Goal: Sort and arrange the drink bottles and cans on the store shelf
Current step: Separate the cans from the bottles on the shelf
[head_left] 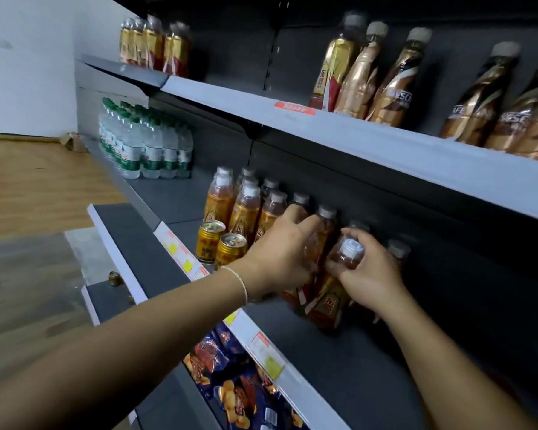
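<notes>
Head camera view, looking down and to the right along a dark store shelf unit, with our two bare arms reaching in from the bottom edge. Our left hand (280, 256), with a thin bracelet (241, 285) at the wrist, has its grip curled round the upper part of an upright bottle (328, 226) of amber drink with a pale cap. Just beside it, our right hand (370, 274) has its grip wrapped round the neck of a tilted bottle (326, 302) of the same kind. Its white cap leans toward us and its orange label faces left. Both bottles are on the middle shelf (354, 352), close to the back wall, and they touch or nearly touch each other; we cannot tell which.

To the left of our hands stands a row of amber bottles (246, 206), upright and packed together in two lines. In front of that row, near the shelf edge, stand two gold cans (208, 240), side by side. Farther left on the same shelf is a block of clear water bottles (143, 147) with green labels. White price strips with yellow tags run along the shelf edge.

On the upper shelf (385, 141) we see gold-labelled bottles at the far left and brown coffee bottles (389, 88) at the right, several leaning. Below the middle shelf lie blue snack packets (230, 383). A wooden floor (28, 181) fills the left side.
</notes>
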A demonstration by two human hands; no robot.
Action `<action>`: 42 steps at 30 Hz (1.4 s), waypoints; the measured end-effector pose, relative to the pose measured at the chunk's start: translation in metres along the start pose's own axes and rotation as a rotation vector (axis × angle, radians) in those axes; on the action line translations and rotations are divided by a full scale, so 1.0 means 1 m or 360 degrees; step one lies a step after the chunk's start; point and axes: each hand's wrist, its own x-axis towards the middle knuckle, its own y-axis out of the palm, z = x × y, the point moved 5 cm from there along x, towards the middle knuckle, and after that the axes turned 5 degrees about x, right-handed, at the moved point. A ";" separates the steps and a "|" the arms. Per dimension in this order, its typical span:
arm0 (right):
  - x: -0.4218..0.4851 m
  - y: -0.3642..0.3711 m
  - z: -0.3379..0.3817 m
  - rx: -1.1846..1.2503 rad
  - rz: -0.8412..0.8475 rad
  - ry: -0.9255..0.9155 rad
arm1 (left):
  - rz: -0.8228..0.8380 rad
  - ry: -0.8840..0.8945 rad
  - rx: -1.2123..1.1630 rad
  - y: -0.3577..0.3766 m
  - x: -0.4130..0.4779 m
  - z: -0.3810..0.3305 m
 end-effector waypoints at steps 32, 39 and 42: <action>0.074 0.082 -0.029 -0.0675 -0.0390 0.0230 | 0.0390 0.0225 0.0286 0.076 0.111 0.127; 0.067 0.085 -0.022 -0.0816 -0.0389 0.0347 | 0.0463 0.0173 0.0009 0.060 0.091 0.143; 0.059 0.088 -0.019 -0.0816 -0.0391 0.0403 | 0.0408 0.0207 -0.0049 0.042 0.078 0.153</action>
